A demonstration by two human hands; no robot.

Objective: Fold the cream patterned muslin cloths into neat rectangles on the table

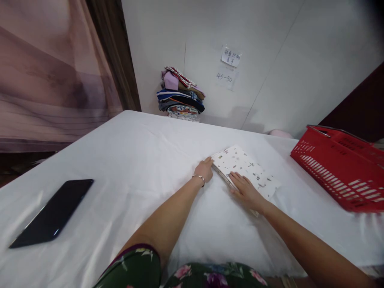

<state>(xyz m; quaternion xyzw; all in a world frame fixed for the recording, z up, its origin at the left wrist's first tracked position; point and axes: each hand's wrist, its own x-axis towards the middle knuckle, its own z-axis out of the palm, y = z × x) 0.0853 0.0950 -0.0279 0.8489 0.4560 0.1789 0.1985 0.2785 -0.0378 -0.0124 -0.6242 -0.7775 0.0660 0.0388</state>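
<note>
A folded white cloth with small dark prints (244,166) lies on the white table (141,160), right of centre. My left hand (205,168), with a thin bracelet at the wrist, touches the cloth's left edge with curled fingers. Flat on the cloth's near edge rests my right hand (245,189), fingers stretched out and pressing down. Neither hand lifts the cloth.
A red plastic basket (342,168) stands at the table's right edge. A black phone (54,212) lies near the front left. A stack of folded clothes (181,96) sits at the back by the wall, under two paper notes (230,57). A curtain hangs left.
</note>
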